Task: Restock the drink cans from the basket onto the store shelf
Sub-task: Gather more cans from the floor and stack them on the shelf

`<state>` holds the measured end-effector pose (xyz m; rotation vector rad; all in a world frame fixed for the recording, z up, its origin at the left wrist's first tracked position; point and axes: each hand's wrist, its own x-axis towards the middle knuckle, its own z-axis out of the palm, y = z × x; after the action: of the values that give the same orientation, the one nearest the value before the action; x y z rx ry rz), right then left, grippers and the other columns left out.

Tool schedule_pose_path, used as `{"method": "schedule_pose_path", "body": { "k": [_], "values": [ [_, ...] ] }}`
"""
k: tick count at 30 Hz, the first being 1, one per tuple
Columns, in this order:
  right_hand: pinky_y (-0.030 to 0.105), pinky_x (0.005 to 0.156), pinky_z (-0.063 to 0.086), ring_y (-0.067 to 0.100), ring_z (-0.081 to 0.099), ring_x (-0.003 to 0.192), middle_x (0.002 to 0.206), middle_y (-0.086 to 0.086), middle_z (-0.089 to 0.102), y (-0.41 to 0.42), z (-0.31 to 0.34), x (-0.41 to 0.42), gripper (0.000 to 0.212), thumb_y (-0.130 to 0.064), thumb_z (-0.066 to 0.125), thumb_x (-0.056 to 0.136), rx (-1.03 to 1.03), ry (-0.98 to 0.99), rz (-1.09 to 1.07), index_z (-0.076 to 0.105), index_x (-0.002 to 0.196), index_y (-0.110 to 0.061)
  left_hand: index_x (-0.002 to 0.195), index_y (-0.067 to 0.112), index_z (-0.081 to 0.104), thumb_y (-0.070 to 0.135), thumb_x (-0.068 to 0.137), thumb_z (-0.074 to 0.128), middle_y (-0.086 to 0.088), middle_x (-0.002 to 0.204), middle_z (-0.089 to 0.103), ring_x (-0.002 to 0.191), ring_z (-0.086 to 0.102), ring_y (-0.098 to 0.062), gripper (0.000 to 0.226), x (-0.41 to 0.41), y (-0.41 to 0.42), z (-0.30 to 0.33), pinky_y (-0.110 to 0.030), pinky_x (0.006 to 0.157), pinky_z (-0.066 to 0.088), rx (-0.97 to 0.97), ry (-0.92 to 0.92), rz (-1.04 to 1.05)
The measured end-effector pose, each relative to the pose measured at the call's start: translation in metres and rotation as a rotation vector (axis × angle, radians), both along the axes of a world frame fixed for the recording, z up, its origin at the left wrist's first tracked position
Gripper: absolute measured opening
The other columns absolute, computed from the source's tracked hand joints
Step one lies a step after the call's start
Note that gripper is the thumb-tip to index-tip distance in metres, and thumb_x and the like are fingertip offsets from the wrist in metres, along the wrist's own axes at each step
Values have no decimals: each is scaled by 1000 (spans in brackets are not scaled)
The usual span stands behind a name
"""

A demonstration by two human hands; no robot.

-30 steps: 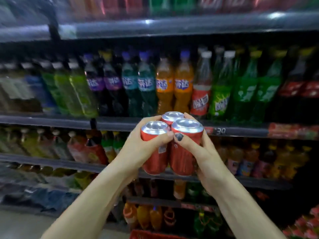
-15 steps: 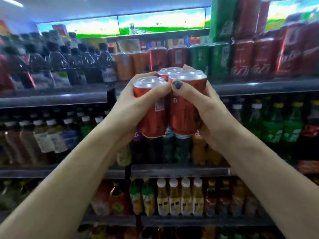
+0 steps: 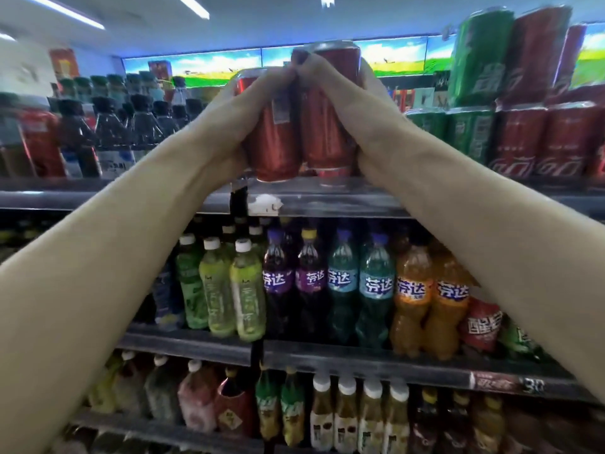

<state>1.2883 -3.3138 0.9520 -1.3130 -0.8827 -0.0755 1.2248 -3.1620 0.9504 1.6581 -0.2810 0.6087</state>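
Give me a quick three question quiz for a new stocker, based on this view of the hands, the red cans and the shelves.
1. True or false: both hands grip the red cans together.
2. Which shelf are the cans level with? A: the top shelf; B: the shelf of purple bottles; C: the lowest shelf in view.
3. Fill in: the stacked cans at the right of the top shelf are red and ____.

Key
1. True: left hand and right hand clasp them.
2. A
3. green
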Motion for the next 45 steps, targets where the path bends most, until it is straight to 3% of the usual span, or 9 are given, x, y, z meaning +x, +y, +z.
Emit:
{"method": "schedule_pose_path", "body": {
  "k": [12, 16, 22, 26, 30, 33, 38, 42, 45],
  "values": [
    [43, 84, 64, 19, 78, 93, 109, 3, 77, 76, 7, 37, 66, -54, 87, 64, 10, 2, -192, 67, 118, -21, 147, 0, 53, 35, 107, 55, -24, 140, 63, 126, 66, -38, 53, 60, 82, 10, -53, 102, 57, -11, 90, -188],
    [40, 88, 63, 13, 76, 95, 110, -4, 76, 89, 1, 40, 56, -55, 84, 74, -42, -13, -295, 65, 118, -26, 145, -1, 53, 37, 105, 57, -25, 141, 63, 127, 64, -40, 56, 73, 98, 2, -53, 101, 57, 3, 107, -252],
    [39, 90, 61, 13, 73, 100, 110, -10, 74, 100, -7, 42, 77, -76, 77, 54, -69, -35, -444, 65, 118, -33, 145, 1, 53, 47, 103, 58, -23, 138, 66, 124, 67, -38, 63, 83, 106, -1, -53, 99, 58, 14, 144, -285],
    [39, 90, 61, 13, 73, 100, 109, -11, 74, 102, -9, 41, 79, -76, 77, 53, -76, -23, -472, 65, 118, -33, 145, 4, 56, 45, 104, 56, -19, 135, 69, 119, 71, -34, 58, 84, 106, -2, -47, 93, 62, 13, 156, -307],
    [38, 92, 60, 11, 70, 101, 109, -12, 71, 108, -13, 37, 70, -75, 78, 61, -124, -48, -522, 64, 115, -33, 146, 12, 57, 55, 102, 52, -17, 136, 68, 123, 69, -34, 62, 91, 114, -6, -57, 101, 56, 22, 201, -337],
    [37, 95, 57, 11, 67, 104, 112, -12, 69, 110, -13, 36, 67, -73, 78, 67, -142, -48, -552, 62, 118, -33, 143, 17, 61, 57, 104, 46, -12, 131, 73, 118, 72, -30, 58, 93, 116, -6, -55, 99, 58, 9, 215, -303],
    [43, 89, 60, 18, 70, 102, 112, -9, 70, 114, -7, 34, 87, -82, 73, 50, -209, -4, -535, 63, 122, -33, 143, 15, 61, 55, 105, 47, -12, 133, 72, 119, 71, -30, 57, 91, 116, -8, -53, 98, 59, -4, 199, -306],
    [43, 85, 62, 17, 70, 98, 111, -7, 70, 111, -4, 34, 72, -70, 81, 65, -216, 38, -491, 63, 122, -30, 142, 14, 62, 52, 106, 45, -12, 131, 73, 117, 72, -28, 55, 89, 114, -9, -48, 94, 61, -31, 177, -294],
    [43, 85, 61, 19, 70, 100, 112, -7, 71, 112, -5, 33, 74, -72, 81, 63, -220, 31, -505, 64, 122, -30, 138, 16, 65, 53, 106, 45, -9, 126, 75, 114, 74, -26, 53, 85, 113, -8, -45, 90, 62, -26, 175, -279]
  ]
}}
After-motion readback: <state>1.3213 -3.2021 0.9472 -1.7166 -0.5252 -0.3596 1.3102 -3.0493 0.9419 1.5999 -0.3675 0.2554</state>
